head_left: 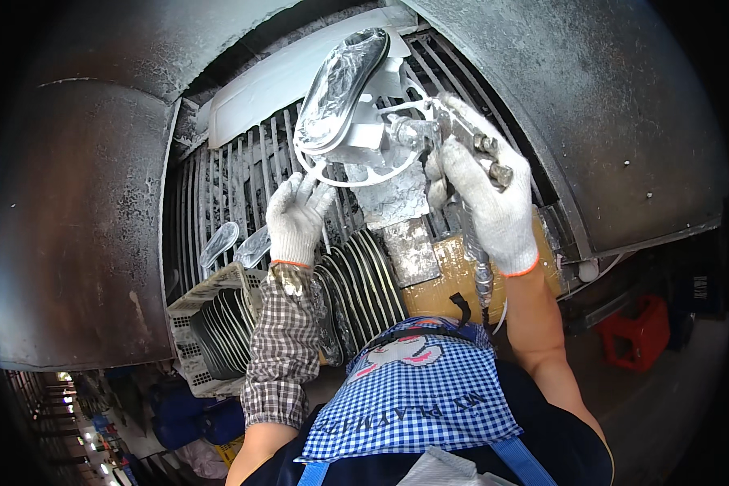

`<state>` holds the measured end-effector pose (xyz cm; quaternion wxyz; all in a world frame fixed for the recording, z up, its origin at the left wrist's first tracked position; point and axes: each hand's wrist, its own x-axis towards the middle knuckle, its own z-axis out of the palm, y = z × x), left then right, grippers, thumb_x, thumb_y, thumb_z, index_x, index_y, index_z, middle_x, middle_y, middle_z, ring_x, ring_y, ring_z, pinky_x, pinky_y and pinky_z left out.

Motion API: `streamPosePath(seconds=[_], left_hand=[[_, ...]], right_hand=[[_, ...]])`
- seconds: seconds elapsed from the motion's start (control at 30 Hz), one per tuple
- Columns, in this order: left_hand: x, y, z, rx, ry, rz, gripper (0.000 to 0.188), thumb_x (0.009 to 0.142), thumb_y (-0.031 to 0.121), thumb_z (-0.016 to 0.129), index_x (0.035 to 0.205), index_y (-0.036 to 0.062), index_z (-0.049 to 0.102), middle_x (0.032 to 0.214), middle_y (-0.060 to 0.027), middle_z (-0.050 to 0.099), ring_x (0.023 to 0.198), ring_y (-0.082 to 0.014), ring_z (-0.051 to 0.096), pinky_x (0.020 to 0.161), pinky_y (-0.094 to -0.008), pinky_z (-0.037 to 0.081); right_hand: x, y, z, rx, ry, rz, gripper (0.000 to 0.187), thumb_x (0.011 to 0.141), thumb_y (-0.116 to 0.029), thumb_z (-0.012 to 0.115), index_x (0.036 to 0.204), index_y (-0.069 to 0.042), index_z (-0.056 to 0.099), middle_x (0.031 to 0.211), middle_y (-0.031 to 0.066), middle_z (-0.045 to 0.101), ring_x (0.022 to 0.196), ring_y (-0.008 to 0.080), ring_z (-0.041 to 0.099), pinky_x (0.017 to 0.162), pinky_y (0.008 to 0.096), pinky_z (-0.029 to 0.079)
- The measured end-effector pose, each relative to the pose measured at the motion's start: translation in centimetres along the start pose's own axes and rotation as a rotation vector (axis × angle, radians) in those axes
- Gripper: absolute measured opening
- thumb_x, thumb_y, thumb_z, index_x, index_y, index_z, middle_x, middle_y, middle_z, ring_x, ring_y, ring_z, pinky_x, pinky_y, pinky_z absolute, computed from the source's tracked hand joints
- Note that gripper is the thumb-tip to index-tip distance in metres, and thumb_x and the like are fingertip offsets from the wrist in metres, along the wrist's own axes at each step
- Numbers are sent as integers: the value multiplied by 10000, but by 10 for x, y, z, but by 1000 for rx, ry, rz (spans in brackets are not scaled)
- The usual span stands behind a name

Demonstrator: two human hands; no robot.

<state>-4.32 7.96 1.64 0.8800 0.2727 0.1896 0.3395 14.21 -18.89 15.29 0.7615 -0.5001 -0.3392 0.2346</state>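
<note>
My right hand [489,186], in a white knitted glove, is wrapped round a metal spray gun [417,134] coated in pale paint. The gun's nozzle points left across a white-coated round rack [373,176]. On this rack, tilted upright, stands a shoe sole [342,85] with a dark rim, a white lower edge and shiny clear film over its middle. My left hand [296,217], also gloved, reaches to the rack's near left rim; its fingers are stretched out and the tips touch the rim.
The rack stands above a slatted metal grate [255,154] inside a paint-stained metal booth [81,227]. Nearer me are a plastic crate [188,356] of upright soles, a row of dark soles [360,275], and two film-covered soles [220,241]. A red stool [640,332] stands at right.
</note>
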Motion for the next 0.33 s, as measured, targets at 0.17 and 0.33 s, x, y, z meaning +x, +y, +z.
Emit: streamPosePath(seconds=[0.17,0.33], left_hand=[[3,6,3,18,32,28,447,1002,223,659,1324,-59,528,1450,-338,570,1337,-483,591,1072,-601,553],[6,10,1,25,41,46,490,991,231,684,1339,-69,512,1507,-338,513,1366,-475,572,1059,-596,562]], right_hand=[[9,8,-2,5,91,-46,499,1053,-110,683,1510,45,554,1013,30,745,736,23,616,646,200,518],[14,12,-2,40,158,-67,516,1067,-120,672,1538,31,525,1148,53,757,828,39,661,690,201,547]])
